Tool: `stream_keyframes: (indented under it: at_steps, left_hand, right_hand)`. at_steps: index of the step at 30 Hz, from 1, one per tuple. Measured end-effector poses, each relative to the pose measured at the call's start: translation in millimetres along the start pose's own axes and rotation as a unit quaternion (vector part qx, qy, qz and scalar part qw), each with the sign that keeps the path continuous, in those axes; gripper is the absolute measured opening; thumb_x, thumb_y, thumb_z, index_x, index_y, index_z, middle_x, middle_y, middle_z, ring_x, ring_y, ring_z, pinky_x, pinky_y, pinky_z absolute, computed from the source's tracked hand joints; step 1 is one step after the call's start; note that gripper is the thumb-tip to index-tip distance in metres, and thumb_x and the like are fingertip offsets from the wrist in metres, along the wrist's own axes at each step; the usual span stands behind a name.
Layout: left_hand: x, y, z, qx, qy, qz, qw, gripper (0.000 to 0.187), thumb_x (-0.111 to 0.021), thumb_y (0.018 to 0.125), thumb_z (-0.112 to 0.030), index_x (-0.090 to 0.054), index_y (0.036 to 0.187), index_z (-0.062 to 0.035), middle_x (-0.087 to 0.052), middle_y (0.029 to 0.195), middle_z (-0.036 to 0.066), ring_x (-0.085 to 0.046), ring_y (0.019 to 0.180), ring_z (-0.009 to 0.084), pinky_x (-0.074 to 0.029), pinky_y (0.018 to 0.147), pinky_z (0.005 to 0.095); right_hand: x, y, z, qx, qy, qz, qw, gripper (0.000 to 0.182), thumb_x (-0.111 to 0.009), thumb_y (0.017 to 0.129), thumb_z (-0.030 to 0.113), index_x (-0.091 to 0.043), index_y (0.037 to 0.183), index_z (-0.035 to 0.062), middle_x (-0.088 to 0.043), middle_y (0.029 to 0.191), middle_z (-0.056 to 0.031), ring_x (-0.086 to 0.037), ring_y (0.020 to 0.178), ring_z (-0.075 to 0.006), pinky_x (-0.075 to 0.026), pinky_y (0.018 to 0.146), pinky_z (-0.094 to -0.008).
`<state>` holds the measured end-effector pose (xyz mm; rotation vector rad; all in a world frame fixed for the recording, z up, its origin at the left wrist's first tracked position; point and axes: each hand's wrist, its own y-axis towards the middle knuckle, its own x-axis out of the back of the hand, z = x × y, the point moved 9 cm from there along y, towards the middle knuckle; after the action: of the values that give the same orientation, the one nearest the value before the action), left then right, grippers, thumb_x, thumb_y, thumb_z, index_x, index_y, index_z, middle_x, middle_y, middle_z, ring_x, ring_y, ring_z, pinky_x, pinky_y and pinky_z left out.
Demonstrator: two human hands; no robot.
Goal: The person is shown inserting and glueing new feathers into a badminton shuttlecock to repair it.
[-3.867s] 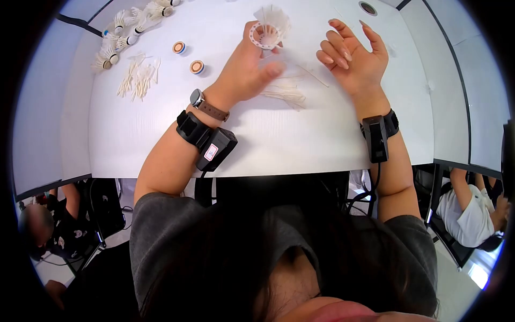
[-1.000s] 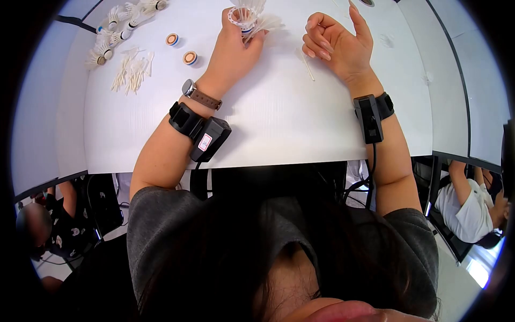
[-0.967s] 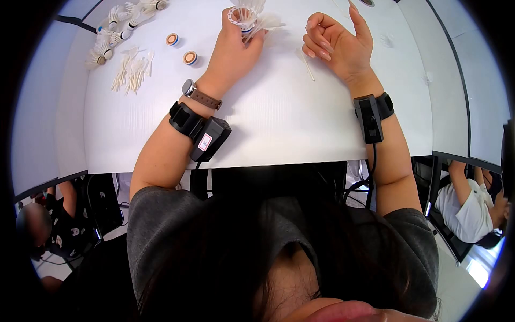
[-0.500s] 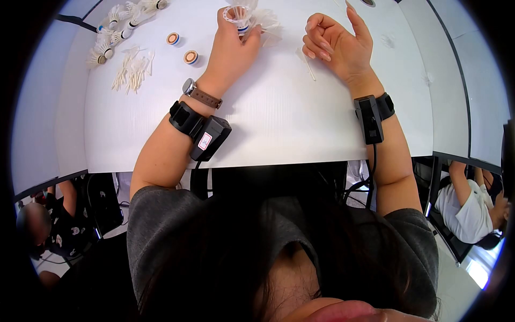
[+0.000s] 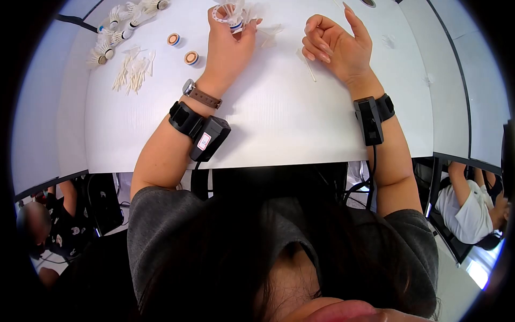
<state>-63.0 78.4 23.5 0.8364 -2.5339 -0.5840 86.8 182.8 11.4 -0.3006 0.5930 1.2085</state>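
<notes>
My left hand (image 5: 232,48) is closed around a partly stripped shuttlecock (image 5: 236,22) at the top of the view. A white perforated ring and a blue-edged base show between the fingers, with feather parts sticking out. Right beside this hand, loose white feather pieces (image 5: 272,35) lie on the table. My right hand (image 5: 339,51) is palm up, fingers loosely bent and thumb apart, with nothing visible in it. A single feather with a bare shaft (image 5: 308,65) lies just left of its fingertips.
Two round cork bases (image 5: 173,39) stand left of my left hand. Farther left is a pile of stripped feather shafts (image 5: 133,71). Several shuttlecocks (image 5: 119,36) lie at the upper left of the white table (image 5: 300,129). Feather fluff (image 5: 388,41) is at the right. Other people sit beyond the side partitions.
My left hand has shifted slightly left with the shuttlecock and turned a little. Feather pieces beside it now show apart from the hand. My right hand has stayed nearly still.
</notes>
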Motion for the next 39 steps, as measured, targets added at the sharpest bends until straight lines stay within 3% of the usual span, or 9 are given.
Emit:
stream_keyframes:
  at_steps: [15, 24, 39]
  left_hand:
    - [8.6, 4.2, 6.3, 0.001, -0.103, -0.040, 0.994, 0.032, -0.064, 0.092, 0.004, -0.041, 0.115, 0.0024, -0.060, 0.113, 0.014, -0.068, 0.109, 0.0243, -0.060, 0.090, 0.0316]
    - [10.0, 0.3, 24.3, 0.040, -0.013, -0.016, 0.999, 0.037, -0.070, 0.089, 0.000, -0.043, 0.114, 0.0003, -0.060, 0.107, 0.009, -0.068, 0.108, 0.0214, -0.057, 0.089, 0.0292]
    - [4.5, -2.2, 16.6, 0.036, 0.000, 0.001, 0.999, 0.036, -0.062, 0.094, -0.002, -0.041, 0.123, 0.0031, -0.063, 0.113, 0.015, -0.069, 0.108, 0.0224, -0.055, 0.088, 0.0282]
  right_hand:
    - [-4.4, -1.3, 0.4, -0.014, 0.000, -0.016, 1.000, 0.076, -0.023, 0.099, 0.066, -0.060, 0.090, 0.0002, -0.044, 0.054, -0.0011, -0.042, 0.048, -0.0154, -0.040, 0.061, -0.0311]
    - [-4.5, -1.9, 0.2, -0.012, -0.004, -0.015, 1.000, 0.076, -0.022, 0.100, 0.065, -0.061, 0.091, -0.0002, -0.044, 0.054, -0.0012, -0.043, 0.049, -0.0154, -0.042, 0.062, -0.0318]
    - [-5.9, -1.6, -1.2, -0.018, 0.004, -0.004, 1.000, 0.074, -0.026, 0.100, 0.063, -0.061, 0.093, -0.0014, -0.045, 0.055, -0.0015, -0.043, 0.049, -0.0153, -0.043, 0.062, -0.0320]
